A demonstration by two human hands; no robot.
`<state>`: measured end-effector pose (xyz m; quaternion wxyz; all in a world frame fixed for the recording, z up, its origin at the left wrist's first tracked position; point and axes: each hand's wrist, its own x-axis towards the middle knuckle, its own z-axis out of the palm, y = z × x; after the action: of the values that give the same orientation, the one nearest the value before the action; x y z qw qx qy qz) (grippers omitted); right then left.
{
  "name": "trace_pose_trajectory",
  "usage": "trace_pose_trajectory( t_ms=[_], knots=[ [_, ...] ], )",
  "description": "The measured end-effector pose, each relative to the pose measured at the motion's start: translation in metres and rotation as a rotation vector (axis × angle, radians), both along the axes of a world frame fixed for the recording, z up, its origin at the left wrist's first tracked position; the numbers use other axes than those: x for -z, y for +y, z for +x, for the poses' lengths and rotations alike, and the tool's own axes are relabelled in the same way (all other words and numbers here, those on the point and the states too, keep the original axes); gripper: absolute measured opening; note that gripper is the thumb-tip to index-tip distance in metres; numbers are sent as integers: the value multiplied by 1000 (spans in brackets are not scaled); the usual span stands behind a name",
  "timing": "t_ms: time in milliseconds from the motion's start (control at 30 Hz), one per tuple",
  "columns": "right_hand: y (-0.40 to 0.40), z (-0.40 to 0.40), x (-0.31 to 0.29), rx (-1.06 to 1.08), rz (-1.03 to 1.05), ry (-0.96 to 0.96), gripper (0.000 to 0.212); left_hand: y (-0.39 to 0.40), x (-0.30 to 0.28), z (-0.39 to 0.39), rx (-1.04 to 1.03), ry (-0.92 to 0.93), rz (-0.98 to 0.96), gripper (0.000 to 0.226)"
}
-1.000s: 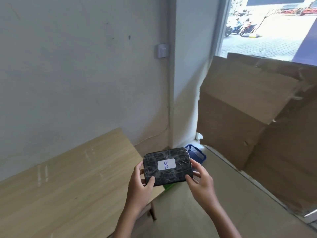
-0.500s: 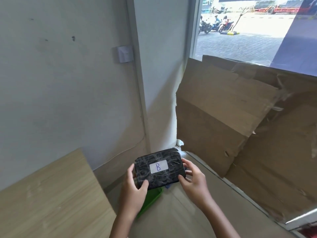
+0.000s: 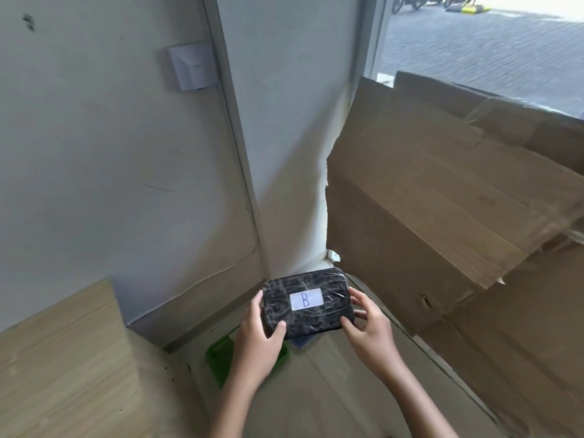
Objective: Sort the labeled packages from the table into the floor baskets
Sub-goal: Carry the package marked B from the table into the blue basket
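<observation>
I hold a black wrapped package [image 3: 319,317] with a white label marked "B" in front of me, above the floor near the room's corner. My left hand [image 3: 257,344] grips its left edge and my right hand [image 3: 368,330] grips its right edge. Below the package a green floor basket [image 3: 221,354] shows on the floor, partly hidden by my left hand. A small bit of a blue basket [image 3: 298,342] peeks out under the package.
The wooden table [image 3: 63,358] fills the lower left. Large cardboard sheets [image 3: 442,232] lean against the window at the right. A white wall box [image 3: 189,67] sits on the wall above. Tiled floor [image 3: 316,399] lies between table and cardboard.
The view has swung right and down, away from the table toward the corner. The package stays in both hands and now hovers over the green basket; the blue basket is almost hidden.
</observation>
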<state>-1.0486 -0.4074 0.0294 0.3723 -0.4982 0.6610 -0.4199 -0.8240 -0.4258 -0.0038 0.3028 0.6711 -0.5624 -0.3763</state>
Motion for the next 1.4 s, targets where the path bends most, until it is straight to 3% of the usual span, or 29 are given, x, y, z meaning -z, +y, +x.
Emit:
trace_pose_trajectory(
  t_ms=[400, 700, 900, 1200, 1400],
  knots=[
    [-138, -107, 37, -322, 111, 18, 55, -67, 26, -112, -254, 6, 120, 75],
    [-196, -101, 77, -425, 218, 0, 52, -110, 58, -118, -340, -2, 208, 75],
    [-228, -97, 122, -417, 254, 43, 56, -145, 113, -114, -323, 8, 260, 75],
    [-294, -96, 258, -421, 360, 87, 62, -198, 244, -126, -404, 83, 324, 75],
    [-327, -101, 422, -402, 380, 99, 62, -226, 394, -141, -431, 102, 344, 74]
  ],
)
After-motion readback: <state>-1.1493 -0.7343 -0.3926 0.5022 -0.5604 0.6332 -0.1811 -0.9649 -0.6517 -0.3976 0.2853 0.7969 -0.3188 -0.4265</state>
